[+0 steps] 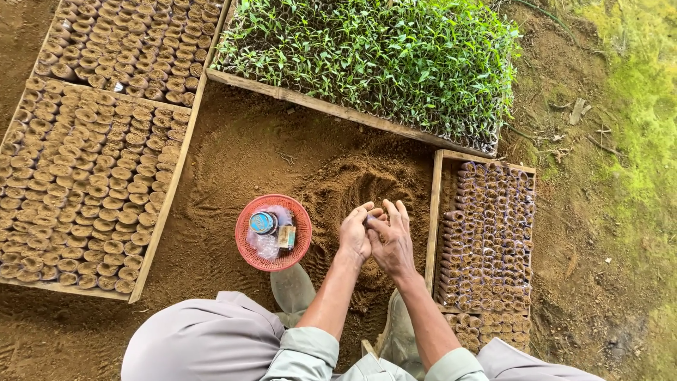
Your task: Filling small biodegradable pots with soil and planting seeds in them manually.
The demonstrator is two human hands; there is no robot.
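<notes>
whatever sits between the left hand (355, 233) and the right hand (392, 241) is covered by the pressed palms and fingers (402, 212), so it cannot be told. the tray of filled pots (84, 176) runs off the left edge, and the second pot tray (134, 42) and the seedling tray (367, 63) are cut by the top edge. the small items in the red basket (273, 233) lie partly under clear plastic, too small to tell apart. the person's legs leave the frame at the bottom.
</notes>
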